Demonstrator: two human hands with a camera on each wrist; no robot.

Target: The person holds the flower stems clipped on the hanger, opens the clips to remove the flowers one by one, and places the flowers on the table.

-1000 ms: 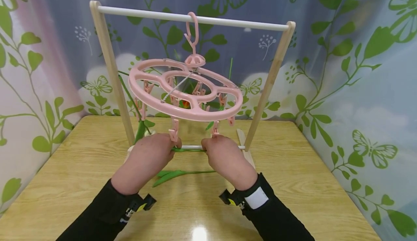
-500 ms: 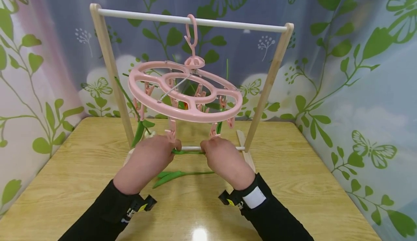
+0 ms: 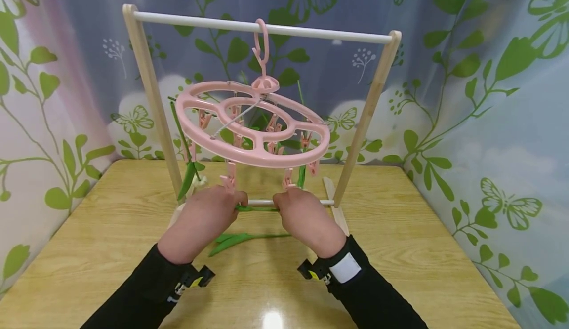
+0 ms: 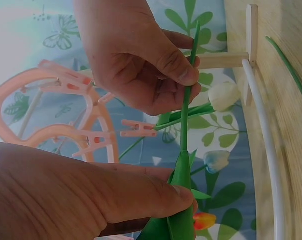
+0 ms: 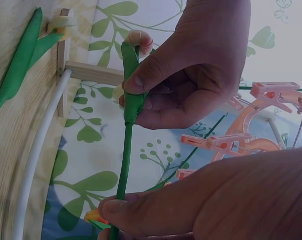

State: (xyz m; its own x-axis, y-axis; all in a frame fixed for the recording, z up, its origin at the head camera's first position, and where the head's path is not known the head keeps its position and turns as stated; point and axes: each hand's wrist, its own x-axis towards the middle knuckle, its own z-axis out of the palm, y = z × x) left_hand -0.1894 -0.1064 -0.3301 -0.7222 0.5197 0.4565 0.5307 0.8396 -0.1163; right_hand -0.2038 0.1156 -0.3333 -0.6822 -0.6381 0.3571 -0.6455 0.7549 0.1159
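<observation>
My left hand [image 3: 202,213] pinches the leafy part of an artificial tulip [image 5: 124,155] between thumb and fingers. Farther along the same flower, my right hand [image 3: 306,215] pinches the bare green stem. In the right wrist view the pinkish flower head [image 5: 140,41] shows just beyond my left hand. Just above both hands hangs a pink round clip hanger [image 3: 249,157], its clothespins [image 3: 229,177] dangling. Several tulips hang from it, among them a white tulip [image 4: 223,96], a blue tulip [image 4: 217,162] and an orange tulip [image 4: 205,221].
A wooden stand [image 3: 375,92] with a white top rod [image 3: 320,32] carries the hanger. Its lower white rod [image 3: 262,202] runs behind the hands. Another tulip [image 3: 233,242] lies on the wooden table [image 3: 400,269]. A patterned curtain [image 3: 484,72] encloses the sides and back.
The hanger sways and turns slightly, shifting its clothespins and hanging stems; the front clips drift left. Both hands keep their hold on the tulip with hardly any movement.
</observation>
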